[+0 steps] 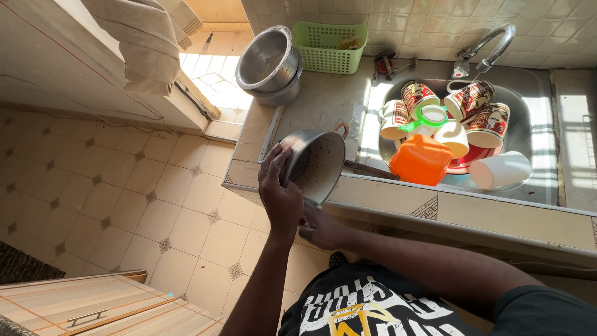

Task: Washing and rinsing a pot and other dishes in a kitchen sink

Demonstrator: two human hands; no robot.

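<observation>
A grey metal pan [320, 163] with a dark handle is tilted on its side at the front edge of the counter [385, 196]. My left hand [280, 186] grips the pan's rim and outer wall from the left. My right hand [323, 229] is below the pan, by the counter's front edge, with its fingers under the pan's lower rim. The pan's inside looks soiled with specks.
The steel sink [528, 99] holds patterned mugs [469, 99], white cups [500, 169], an orange plastic container [421, 160] and a green lid under the tap [491, 46]. Stacked metal bowls [268, 62] and a green basket [328, 46] stand at the back. Tiled floor lies left.
</observation>
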